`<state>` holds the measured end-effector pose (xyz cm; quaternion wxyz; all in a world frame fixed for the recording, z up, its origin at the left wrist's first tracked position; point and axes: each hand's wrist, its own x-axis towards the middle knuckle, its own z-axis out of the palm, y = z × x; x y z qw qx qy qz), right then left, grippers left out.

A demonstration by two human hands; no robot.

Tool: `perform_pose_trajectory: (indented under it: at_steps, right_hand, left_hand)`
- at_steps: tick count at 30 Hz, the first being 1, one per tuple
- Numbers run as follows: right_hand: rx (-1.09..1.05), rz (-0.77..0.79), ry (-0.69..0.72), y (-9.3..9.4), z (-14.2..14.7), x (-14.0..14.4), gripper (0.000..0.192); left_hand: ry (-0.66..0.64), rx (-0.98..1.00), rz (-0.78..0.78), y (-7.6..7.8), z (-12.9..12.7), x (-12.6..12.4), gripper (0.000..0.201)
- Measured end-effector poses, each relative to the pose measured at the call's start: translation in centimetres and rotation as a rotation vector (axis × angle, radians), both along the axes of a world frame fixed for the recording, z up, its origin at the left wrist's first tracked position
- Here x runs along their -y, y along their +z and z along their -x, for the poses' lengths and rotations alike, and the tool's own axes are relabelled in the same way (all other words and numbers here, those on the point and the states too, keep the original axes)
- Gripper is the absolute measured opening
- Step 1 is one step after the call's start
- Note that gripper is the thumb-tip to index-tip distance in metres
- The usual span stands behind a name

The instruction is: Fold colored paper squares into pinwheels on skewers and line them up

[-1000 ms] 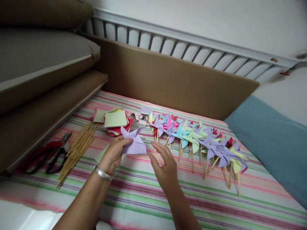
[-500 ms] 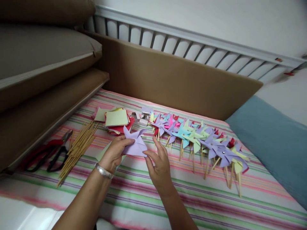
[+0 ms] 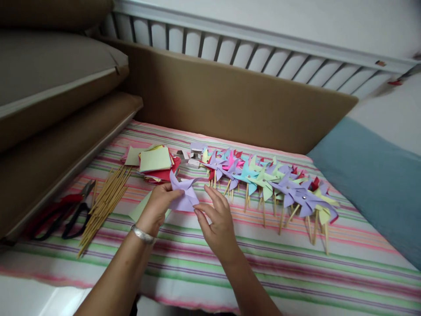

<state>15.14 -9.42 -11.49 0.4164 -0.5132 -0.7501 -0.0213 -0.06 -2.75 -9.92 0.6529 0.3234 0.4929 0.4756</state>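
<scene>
Both hands, left hand [image 3: 157, 206] and right hand [image 3: 215, 221], are closed on a purple paper pinwheel [image 3: 184, 193]; folding seems underway, and a stick [image 3: 105, 202] is judged needed next.

No readable text, labels, brands or numbers anywhere in view.

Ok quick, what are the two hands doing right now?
Left hand: closed on the purple paper pinwheel.
Right hand: fingers pinching the same pinwheel's lower edge.
</scene>
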Motion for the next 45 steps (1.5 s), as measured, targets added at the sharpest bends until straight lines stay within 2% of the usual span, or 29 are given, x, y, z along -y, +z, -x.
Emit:
perform_pose_trajectory:
  at_steps: [8,15,18,24,29,34,45]
  right_hand:
    - [-0.016,0.041,0.028,0.2,-1.0,-0.1,0.019]
    - [-0.003,0.057,0.016,0.0,-1.2,-0.2,0.023]
    - [0.002,0.053,0.043,-0.1,-1.4,-0.2,0.025]
    - [-0.064,0.100,0.111,-0.1,-1.6,-0.3,0.017]
    - [-0.211,0.199,0.033,0.2,-1.3,-0.3,0.011]
    - [-0.313,0.224,-0.072,0.0,-1.1,-0.5,0.006]
    - [-0.264,0.219,-0.119,-0.4,-1.1,-0.7,0.007]
  left_hand:
    - [-0.047,-0.010,0.026,-0.6,0.2,-0.3,0.027]
    - [-0.196,0.078,0.084,-0.7,0.1,-0.1,0.024]
    - [-0.207,0.092,0.079,-0.6,-0.1,0.0,0.022]
    - [-0.170,0.021,0.060,-0.2,-0.6,0.2,0.022]
    - [-0.176,-0.040,0.008,-0.4,-1.5,0.5,0.018]
    - [-0.219,-0.048,-0.004,-0.6,-2.3,1.0,0.020]
    - [-0.264,-0.063,0.003,-1.2,-2.6,1.1,0.021]
